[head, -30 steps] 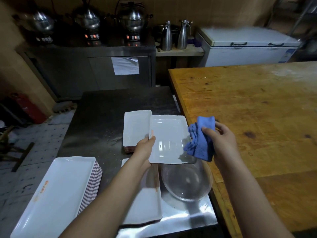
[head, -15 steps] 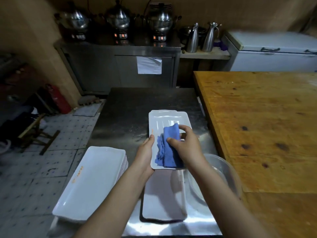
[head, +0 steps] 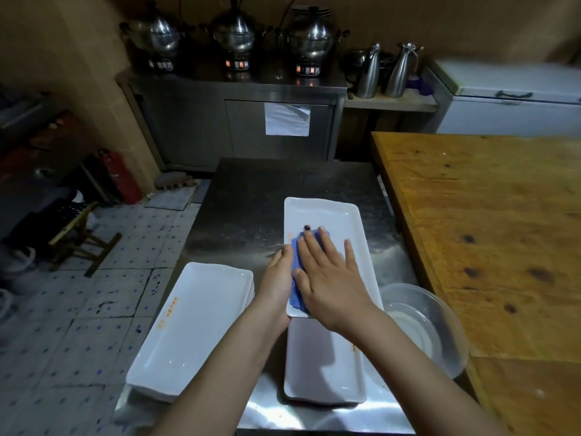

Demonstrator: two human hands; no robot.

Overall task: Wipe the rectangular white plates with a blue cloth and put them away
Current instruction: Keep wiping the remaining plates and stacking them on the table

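Dim, warm kitchen light with wide-angle bending at the edges.
Glare on the steel table at lower centre; upper right corner blurred.

My right hand covers most of the blue cloth. My left hand hides one edge of the plate. The orange print left of that hand is too small to read.

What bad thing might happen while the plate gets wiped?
The left hand grips the plate by one edge while the right hand presses the blue cloth down, so it might tip. The plate stack seems to overhang the steel table; an elbow could knock it off.
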